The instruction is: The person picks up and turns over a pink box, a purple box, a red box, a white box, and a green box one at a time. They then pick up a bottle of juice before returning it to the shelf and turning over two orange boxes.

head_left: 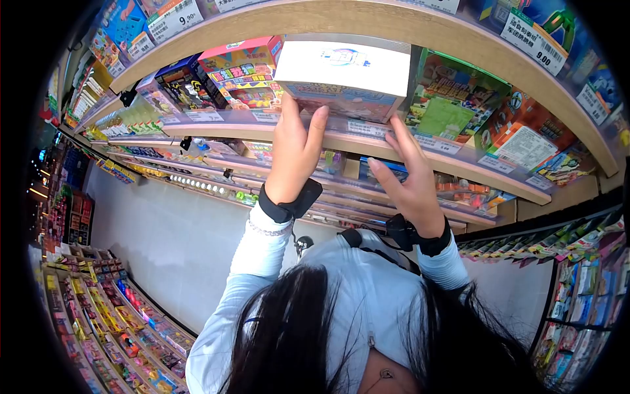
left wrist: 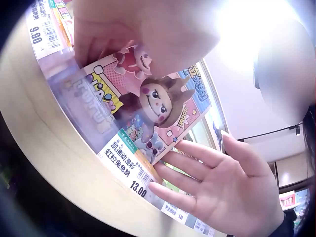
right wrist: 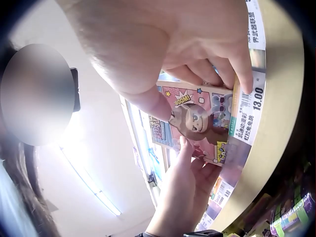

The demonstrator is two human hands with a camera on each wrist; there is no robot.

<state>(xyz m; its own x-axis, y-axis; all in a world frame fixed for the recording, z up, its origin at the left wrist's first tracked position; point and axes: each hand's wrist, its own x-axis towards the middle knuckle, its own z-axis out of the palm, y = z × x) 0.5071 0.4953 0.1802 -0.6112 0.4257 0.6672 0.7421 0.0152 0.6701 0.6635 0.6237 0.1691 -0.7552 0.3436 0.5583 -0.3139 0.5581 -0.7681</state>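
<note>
On the shelf, a box with a white top (head_left: 341,62) and a pink front with a cartoon figure (left wrist: 160,103) stands behind a clear lip. My left hand (head_left: 292,154) holds its left end, thumb on the front and fingers at the side; the right wrist view shows that thumb and hand (right wrist: 177,192) against the printed face (right wrist: 197,118). At the right end, my right hand (head_left: 413,180) has its fingertips by the lower corner, thumb spread away from the box. In the left wrist view the right palm (left wrist: 222,192) is extended, fingers nearly straight.
A red-and-yellow box (head_left: 243,75) stands left of the white-topped box, a green box (head_left: 453,98) to its right. Above runs a wooden shelf edge (head_left: 354,20) with price labels. Lower shelves hold small goods; more racks (head_left: 111,308) stand across the grey floor (head_left: 164,243).
</note>
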